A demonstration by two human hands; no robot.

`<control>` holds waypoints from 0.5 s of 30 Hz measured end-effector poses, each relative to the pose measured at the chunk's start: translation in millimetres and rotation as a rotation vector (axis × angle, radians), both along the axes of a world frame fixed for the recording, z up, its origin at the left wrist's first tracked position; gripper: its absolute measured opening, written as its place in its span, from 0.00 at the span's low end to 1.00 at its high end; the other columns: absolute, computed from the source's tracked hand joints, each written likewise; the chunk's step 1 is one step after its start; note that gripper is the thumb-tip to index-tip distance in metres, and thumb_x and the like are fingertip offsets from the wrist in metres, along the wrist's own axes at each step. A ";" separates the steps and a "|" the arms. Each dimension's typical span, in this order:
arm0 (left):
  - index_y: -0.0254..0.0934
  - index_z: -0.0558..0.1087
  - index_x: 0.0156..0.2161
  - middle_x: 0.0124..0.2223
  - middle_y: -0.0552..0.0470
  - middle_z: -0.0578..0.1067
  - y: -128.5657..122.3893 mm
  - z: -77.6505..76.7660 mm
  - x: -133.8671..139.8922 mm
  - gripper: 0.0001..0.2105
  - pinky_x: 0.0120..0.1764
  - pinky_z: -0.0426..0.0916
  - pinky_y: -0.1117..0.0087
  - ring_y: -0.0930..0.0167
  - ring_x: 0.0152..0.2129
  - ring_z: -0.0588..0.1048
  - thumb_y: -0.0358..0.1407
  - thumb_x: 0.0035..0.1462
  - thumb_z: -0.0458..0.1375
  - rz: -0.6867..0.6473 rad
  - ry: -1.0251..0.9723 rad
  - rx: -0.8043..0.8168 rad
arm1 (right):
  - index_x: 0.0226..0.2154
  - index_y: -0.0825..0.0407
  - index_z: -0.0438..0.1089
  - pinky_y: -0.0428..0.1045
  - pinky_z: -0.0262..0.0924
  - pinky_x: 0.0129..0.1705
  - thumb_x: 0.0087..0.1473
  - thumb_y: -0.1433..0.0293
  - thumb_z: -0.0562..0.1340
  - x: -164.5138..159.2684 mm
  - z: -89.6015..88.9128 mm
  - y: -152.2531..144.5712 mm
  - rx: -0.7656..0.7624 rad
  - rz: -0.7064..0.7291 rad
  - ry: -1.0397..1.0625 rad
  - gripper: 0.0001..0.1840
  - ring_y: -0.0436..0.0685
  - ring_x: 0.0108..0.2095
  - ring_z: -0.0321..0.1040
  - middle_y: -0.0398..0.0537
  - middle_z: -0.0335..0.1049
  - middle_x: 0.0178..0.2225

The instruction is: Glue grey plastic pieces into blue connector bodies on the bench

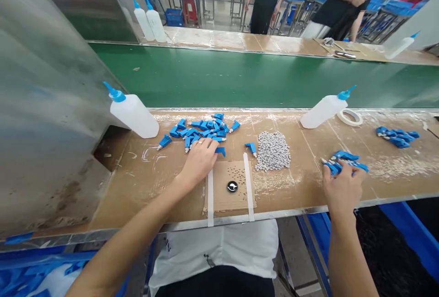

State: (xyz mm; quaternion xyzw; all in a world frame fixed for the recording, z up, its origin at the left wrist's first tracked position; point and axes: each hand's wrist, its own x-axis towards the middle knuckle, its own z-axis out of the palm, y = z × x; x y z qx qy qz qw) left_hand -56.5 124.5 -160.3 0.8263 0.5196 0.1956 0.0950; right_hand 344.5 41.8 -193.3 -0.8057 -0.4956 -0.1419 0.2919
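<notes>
My left hand, palm down with fingers curled, is at the front edge of a loose pile of small blue plastic parts. One blue part juts out beside its fingertips, which are partly hidden. To the right, my right hand has its thumb and fingers closed around a small group of blue plastic parts on the table. Between my hands lie a heap of small grey pieces, a single blue part and a taped cardboard pad bearing a black round disc.
White bottles with blue nozzles stand at left and lean at right, near a tape roll. More blue parts lie far right. Beyond the table runs a green belt; two people stand behind it. A metal panel borders the left.
</notes>
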 end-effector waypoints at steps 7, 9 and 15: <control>0.38 0.76 0.35 0.33 0.52 0.76 -65.9 0.4 -34.8 0.06 0.36 0.70 0.69 0.68 0.31 0.75 0.38 0.59 0.61 0.224 -0.668 -0.237 | 0.37 0.48 0.71 0.52 0.66 0.35 0.68 0.61 0.53 -101.9 -11.3 -1.1 -0.188 0.710 0.229 0.14 0.58 0.31 0.70 0.50 0.72 0.33; 0.38 0.75 0.35 0.36 0.50 0.78 -83.0 -11.8 -29.9 0.09 0.38 0.72 0.69 0.68 0.34 0.77 0.42 0.59 0.63 0.276 -0.839 -0.284 | 0.35 0.48 0.70 0.52 0.65 0.34 0.68 0.60 0.53 -112.1 -14.6 1.4 -0.200 0.674 0.222 0.15 0.58 0.30 0.69 0.49 0.72 0.32; 0.39 0.70 0.42 0.40 0.44 0.83 -123.8 -42.4 -12.0 0.16 0.26 0.74 0.71 0.69 0.27 0.80 0.51 0.65 0.60 0.317 -1.251 -0.544 | 0.32 0.48 0.69 0.52 0.64 0.33 0.68 0.59 0.55 -112.2 -14.6 12.4 -0.283 0.647 0.101 0.16 0.58 0.28 0.67 0.50 0.71 0.32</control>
